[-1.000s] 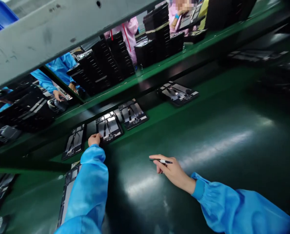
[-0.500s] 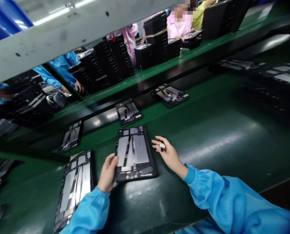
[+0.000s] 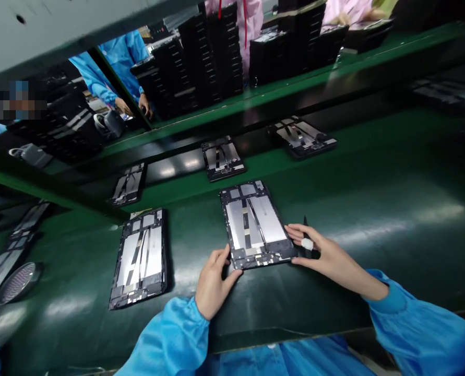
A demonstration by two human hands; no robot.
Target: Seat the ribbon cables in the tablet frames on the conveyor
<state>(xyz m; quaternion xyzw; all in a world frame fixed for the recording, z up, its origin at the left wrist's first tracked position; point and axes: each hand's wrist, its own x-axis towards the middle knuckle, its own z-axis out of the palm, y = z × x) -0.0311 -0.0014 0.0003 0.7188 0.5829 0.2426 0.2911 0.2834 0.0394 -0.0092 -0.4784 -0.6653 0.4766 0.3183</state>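
An open-backed tablet (image 3: pixel 237 224), with silver battery panels, dark ribbon cables and a circuit strip along its near end, lies on the green worktop (image 3: pixel 373 209) in front of me. My left hand (image 3: pixel 212 284) grips its near left corner, thumb on the near edge and fingers along the side. On the opposite side, my right hand (image 3: pixel 326 256) holds the right edge near the corner. A small white piece (image 3: pixel 306 244) with a dark, pointed part sits against the right hand's fingers; its kind is unclear. To the left lies a second open-backed tablet (image 3: pixel 154 250), untouched.
Several more opened tablets lie behind, including one at the back (image 3: pixel 224 156). A round dish (image 3: pixel 19 283) stands far left, near a green post (image 3: pixel 60 190). Stacks of black trays (image 3: pixel 204 62) and co-workers in pink and blue are beyond.
The held tablet has shifted right, away from the second tablet. My right hand, apart from it before, now grips its right edge. My left hand has slid to the near corner. The view has tilted down.
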